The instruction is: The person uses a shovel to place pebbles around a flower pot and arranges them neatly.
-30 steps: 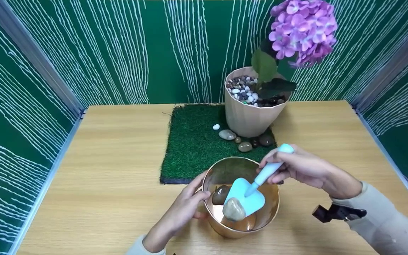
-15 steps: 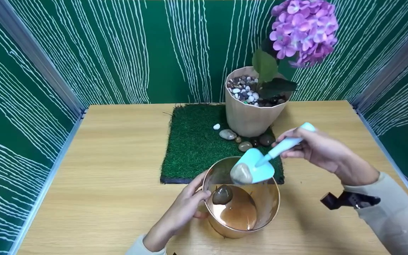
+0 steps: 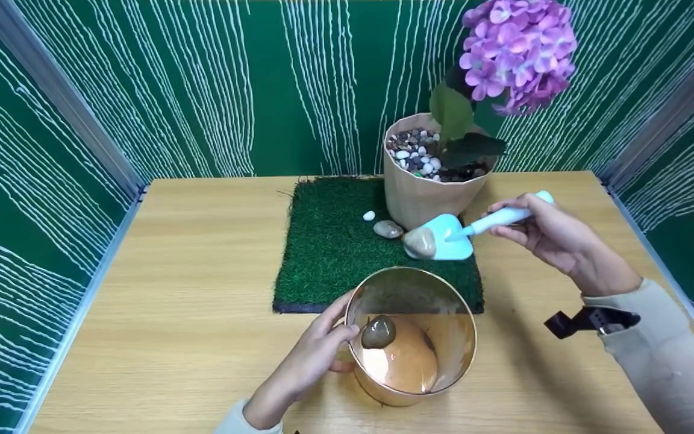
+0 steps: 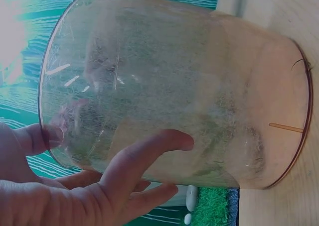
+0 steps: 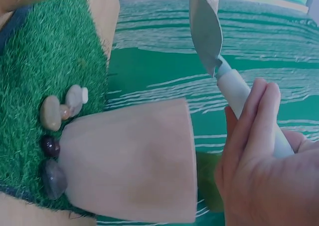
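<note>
My right hand (image 3: 555, 235) grips the handle of a light-blue toy trowel (image 3: 455, 238), raised in front of the flower pot. A beige-grey stone (image 3: 420, 242) lies on the trowel's blade. My left hand (image 3: 317, 349) holds the side of a transparent amber bucket (image 3: 467, 355), thumb at the rim and fingers outside; the left wrist view shows those fingers (image 4: 149, 154) against its wall. Inside the bucket sits one dark stone (image 3: 378, 331). From the right wrist view, the trowel (image 5: 207, 34) stands above the pot's rim level, its handle within the curled fingers.
A beige pot (image 3: 413, 199) filled with small pebbles bears a purple hydrangea (image 3: 518, 54). It stands on a green turf mat (image 3: 329, 241). Several stones lie along its base, among them a grey one (image 3: 388, 229) and a small white one (image 3: 369, 215). Green walls enclose the wooden table (image 3: 190, 271).
My right hand has lifted the trowel with the stone out of the bucket and carried it away toward the pot, over the mat. The left hand and bucket have stayed in place.
</note>
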A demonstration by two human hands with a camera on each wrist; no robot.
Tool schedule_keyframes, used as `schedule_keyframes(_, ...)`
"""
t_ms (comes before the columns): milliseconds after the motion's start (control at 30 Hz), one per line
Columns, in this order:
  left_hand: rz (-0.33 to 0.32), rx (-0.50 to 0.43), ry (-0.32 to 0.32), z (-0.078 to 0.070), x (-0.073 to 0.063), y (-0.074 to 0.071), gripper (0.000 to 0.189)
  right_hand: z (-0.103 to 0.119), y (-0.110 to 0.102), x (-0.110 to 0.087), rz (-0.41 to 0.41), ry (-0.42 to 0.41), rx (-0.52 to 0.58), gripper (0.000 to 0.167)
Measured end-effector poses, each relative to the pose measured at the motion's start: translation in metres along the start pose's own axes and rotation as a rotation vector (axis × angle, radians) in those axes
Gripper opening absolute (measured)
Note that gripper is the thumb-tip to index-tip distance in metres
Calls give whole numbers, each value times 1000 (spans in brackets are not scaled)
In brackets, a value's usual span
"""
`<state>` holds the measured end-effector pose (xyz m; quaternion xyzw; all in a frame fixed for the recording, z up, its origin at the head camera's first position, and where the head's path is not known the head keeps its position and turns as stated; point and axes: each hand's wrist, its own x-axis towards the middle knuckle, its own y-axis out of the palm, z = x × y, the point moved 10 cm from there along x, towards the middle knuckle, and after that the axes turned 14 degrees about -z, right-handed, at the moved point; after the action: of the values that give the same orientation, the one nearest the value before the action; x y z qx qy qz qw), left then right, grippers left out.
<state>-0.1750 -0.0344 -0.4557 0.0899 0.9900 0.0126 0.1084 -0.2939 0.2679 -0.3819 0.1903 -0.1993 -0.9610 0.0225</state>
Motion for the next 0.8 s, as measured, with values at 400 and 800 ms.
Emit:
schedule_keyframes(400, 22, -7, -2, -1, -1, 2, 68, -40, -25, 39, -156, 35, 95, 41)
schedule_keyframes(800, 12, -5, -13, 0, 0, 1, 68, -86, -30, 61, -291, 91, 10, 36)
